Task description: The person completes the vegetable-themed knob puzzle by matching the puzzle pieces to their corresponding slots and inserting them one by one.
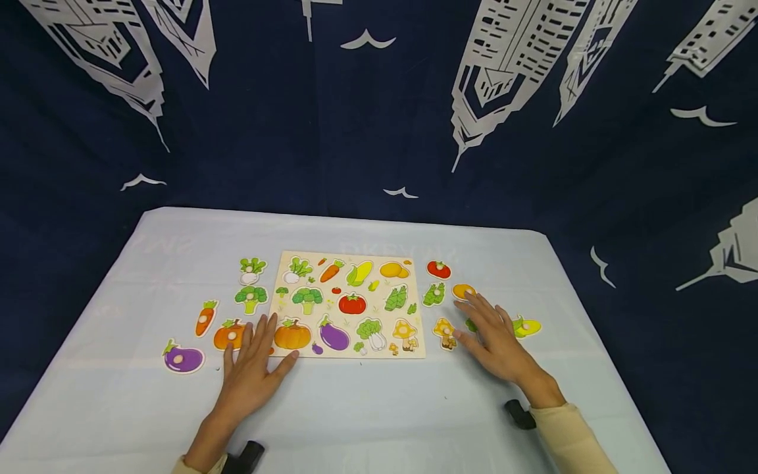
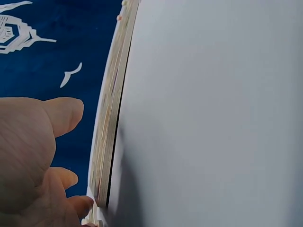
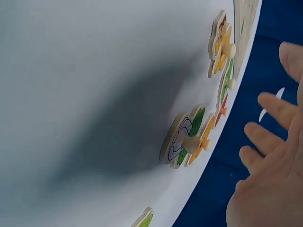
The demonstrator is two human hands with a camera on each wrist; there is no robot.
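Note:
A wooden vegetable puzzle board (image 1: 343, 352) lies on the table, its pictures of vegetables showing. My left hand (image 1: 251, 378), fingers spread, reaches over the board's near left corner and partly covers the pumpkin piece (image 1: 227, 334). In the left wrist view the board's edge (image 2: 112, 137) runs beside that hand's fingertips. My right hand (image 1: 497, 345) is held with spread fingers above the pieces right of the board. Nearest it are the mushroom piece (image 1: 444, 333), the yellow-orange oval piece (image 1: 462, 290) and a green-and-white leafy piece (image 3: 182, 137), mostly hidden in the head view. Neither hand holds anything.
Left of the board lie the eggplant (image 1: 183, 359), carrot (image 1: 205, 318), broccoli (image 1: 251, 298) and white radish (image 1: 251, 270) pieces. On the right are tomato (image 1: 439, 269), green (image 1: 434, 294) and corn (image 1: 527, 327) pieces. A dark blue printed cloth (image 1: 355, 131) hangs behind the white table (image 1: 385, 421).

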